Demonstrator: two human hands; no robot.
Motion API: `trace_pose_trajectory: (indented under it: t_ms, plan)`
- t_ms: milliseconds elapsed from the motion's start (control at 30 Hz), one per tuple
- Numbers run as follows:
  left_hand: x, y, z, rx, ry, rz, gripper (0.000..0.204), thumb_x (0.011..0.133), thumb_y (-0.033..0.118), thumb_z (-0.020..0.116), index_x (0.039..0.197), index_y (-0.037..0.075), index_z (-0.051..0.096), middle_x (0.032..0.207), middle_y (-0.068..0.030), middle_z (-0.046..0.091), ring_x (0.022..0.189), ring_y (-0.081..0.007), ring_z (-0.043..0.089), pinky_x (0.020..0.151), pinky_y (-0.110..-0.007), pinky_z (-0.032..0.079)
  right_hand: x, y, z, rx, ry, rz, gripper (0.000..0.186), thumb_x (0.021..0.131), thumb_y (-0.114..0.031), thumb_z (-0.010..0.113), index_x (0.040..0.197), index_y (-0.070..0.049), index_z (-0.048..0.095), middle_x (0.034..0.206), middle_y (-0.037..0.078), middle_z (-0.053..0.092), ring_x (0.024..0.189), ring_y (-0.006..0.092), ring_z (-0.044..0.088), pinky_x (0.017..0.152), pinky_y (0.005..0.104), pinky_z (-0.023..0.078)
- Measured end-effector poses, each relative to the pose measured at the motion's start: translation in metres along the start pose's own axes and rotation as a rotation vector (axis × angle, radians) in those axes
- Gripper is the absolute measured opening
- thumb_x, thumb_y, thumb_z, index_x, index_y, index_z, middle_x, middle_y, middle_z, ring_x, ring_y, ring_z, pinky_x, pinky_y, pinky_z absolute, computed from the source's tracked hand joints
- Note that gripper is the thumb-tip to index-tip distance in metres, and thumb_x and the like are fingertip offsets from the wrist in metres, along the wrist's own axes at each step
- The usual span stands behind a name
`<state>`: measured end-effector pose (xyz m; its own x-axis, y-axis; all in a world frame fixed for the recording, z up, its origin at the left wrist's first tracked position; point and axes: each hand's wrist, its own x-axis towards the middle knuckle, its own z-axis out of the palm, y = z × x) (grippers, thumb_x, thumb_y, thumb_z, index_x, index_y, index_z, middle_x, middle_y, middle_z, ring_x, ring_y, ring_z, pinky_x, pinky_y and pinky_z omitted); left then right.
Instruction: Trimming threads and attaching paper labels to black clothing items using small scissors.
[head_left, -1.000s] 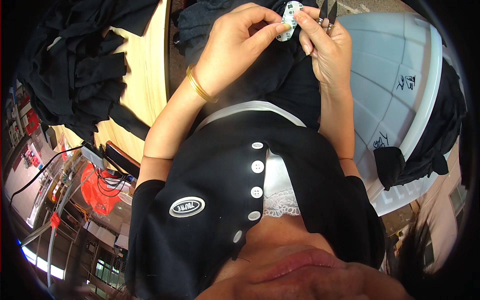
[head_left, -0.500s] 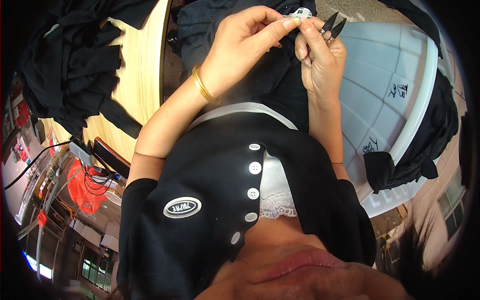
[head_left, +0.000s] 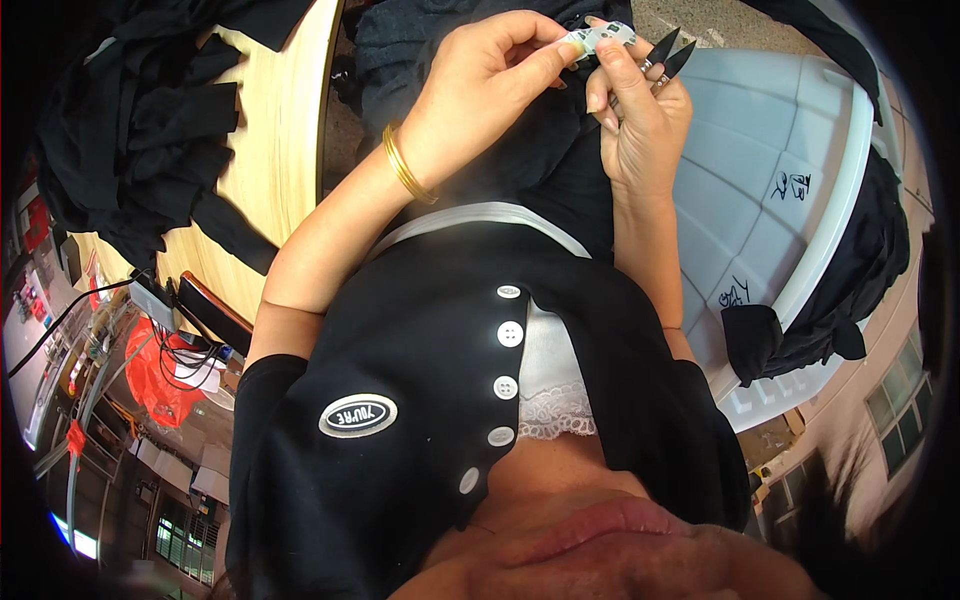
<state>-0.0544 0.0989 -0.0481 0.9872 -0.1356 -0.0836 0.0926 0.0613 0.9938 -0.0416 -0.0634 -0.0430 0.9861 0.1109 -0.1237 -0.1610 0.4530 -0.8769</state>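
A small white strip with dark print (head_left: 612, 36) is stretched between my two hands, over the black cloth (head_left: 400, 50) on my lap. My left hand (head_left: 490, 85) pinches its left end between thumb and index finger. The thumb of my right hand (head_left: 642, 125) presses on the strip's other end. Also in the right hand is a pair of small thread snips (head_left: 674, 58), whose dark pointed blades stick out beyond the fingers, a little apart. The snips' handles are mostly hidden in the palm.
To the left, black garments (head_left: 150, 130) lie piled on a light wooden table (head_left: 285, 110). A large pale plastic tub (head_left: 740, 160) stands at the right, with black cloth (head_left: 850, 290) over its outer side. Cables and a red plastic bag (head_left: 160, 380) are at the lower left.
More of the white strip shows between my fingers now, and it lies flatter. Both hands have stayed nearly in place, with the snips still in the right one.
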Motion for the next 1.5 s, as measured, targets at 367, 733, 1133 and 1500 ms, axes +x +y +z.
trace_pose_trajectory:
  t_ms: [367,733,1133,1500]
  plan:
    - [-0.001,0.002,0.002,0.271,0.031,0.116,0.016,0.096,0.011,0.064,0.104,-0.003,0.068,0.092,-0.0048,0.067,0.081,-0.0105,0.066,0.073,-0.022,0.053,0.005,0.001,-0.002,0.180,0.081,0.133,0.022,0.094,-0.008,0.065,0.106,0.010,0.064,0.075,0.006,0.061,0.055,0.0063,0.049,0.045,0.0182,0.031]
    - [0.005,0.002,0.005,0.502,-0.022,0.249,0.012,0.094,0.006,0.065,0.100,-0.004,0.068,0.089,-0.0063,0.066,0.079,-0.0120,0.067,0.070,-0.022,0.051,0.018,-0.008,-0.028,0.385,0.368,0.109,0.012,0.095,-0.009,0.063,0.102,0.000,0.066,0.078,0.003,0.065,0.057,0.0070,0.057,0.041,0.0165,0.035]
    - [0.017,0.002,0.053,0.676,-0.241,0.392,0.007,0.085,0.005,0.073,0.090,0.002,0.071,0.081,-0.0075,0.064,0.064,-0.0161,0.063,0.059,-0.026,0.050,0.013,-0.041,-0.078,0.118,0.416,-0.111,0.011,0.094,-0.009,0.064,0.102,-0.002,0.066,0.083,0.005,0.069,0.060,0.0089,0.062,0.041,0.0168,0.036]
    - [0.038,-0.006,0.102,0.620,-0.377,0.530,0.010,0.087,0.005,0.069,0.095,0.001,0.070,0.090,-0.0120,0.067,0.080,-0.0240,0.069,0.070,-0.031,0.054,-0.013,-0.050,-0.101,-0.182,0.378,-0.103,0.022,0.090,-0.016,0.072,0.098,0.003,0.067,0.069,0.006,0.065,0.053,0.0028,0.050,0.044,0.0167,0.030]
